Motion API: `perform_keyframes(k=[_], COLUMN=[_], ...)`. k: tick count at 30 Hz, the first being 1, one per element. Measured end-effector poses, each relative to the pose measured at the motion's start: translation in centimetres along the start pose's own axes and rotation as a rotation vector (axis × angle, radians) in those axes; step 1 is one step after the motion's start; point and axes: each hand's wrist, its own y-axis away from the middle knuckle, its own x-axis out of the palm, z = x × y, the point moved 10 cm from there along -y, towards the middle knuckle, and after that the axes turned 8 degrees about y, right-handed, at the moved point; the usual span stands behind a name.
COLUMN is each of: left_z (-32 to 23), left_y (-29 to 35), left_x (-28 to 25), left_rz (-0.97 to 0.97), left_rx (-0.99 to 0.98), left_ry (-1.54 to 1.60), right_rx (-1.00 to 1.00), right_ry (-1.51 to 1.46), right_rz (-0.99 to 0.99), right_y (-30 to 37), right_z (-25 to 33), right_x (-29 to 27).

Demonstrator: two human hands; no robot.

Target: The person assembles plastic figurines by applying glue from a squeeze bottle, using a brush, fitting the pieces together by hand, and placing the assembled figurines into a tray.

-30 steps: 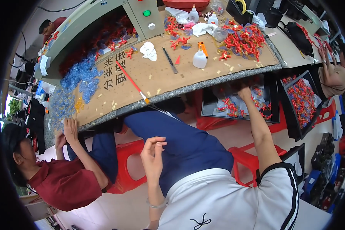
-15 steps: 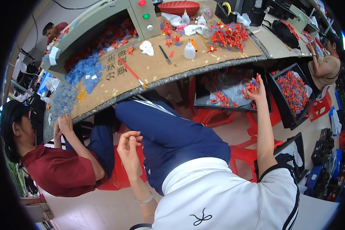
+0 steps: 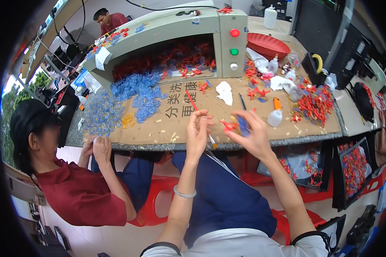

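My right hand (image 3: 254,133) is over the front edge of the workbench, thumb and fingers pinching small red and blue plastic pieces (image 3: 243,127), blurred by motion. Facing it on the left is my left hand (image 3: 197,133), its fingers loosely curled and apart, with nothing visible in them. Behind that hand a thin brush (image 3: 191,101) with a red handle lies on the cardboard, partly hidden. Just beyond my right hand are a dark slim tool (image 3: 242,103) and a white squeeze bottle (image 3: 275,118) beside an orange-handled cutter (image 3: 277,104).
A grey machine (image 3: 230,51) with a dark opening stands behind the cardboard. Blue clear pieces (image 3: 135,88) heap at left, red ones (image 3: 315,105) at right. Below right are black crates (image 3: 351,171) of red pieces. A person in a dark red shirt (image 3: 79,192) works at my left.
My view has turned toward the bench. My right hand has come up from the crate to the bench edge with red and blue pieces. My left hand has risen to face it.
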Motion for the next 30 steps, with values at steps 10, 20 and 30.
perform_keyframes(k=[10, 20, 30], left_z=[4.1, 3.0, 2.4], left_y=[-5.7, -3.8, -3.3], left_x=[-2.3, -8.2, -8.5], left_rz=[0.143, -0.336, -0.362], left_rx=[-0.196, 0.089, 0.203], left_ry=[-0.039, 0.066, 0.103], right_rx=[-0.110, -0.100, 0.282], right_ry=[-0.001, 0.253, 0.151], right_rz=[0.314, 0.227, 0.495], right_y=[-6.8, -5.3, -2.2], right_z=[-6.2, -3.1, -3.9], right_x=[12.3, 9.7, 14.3])
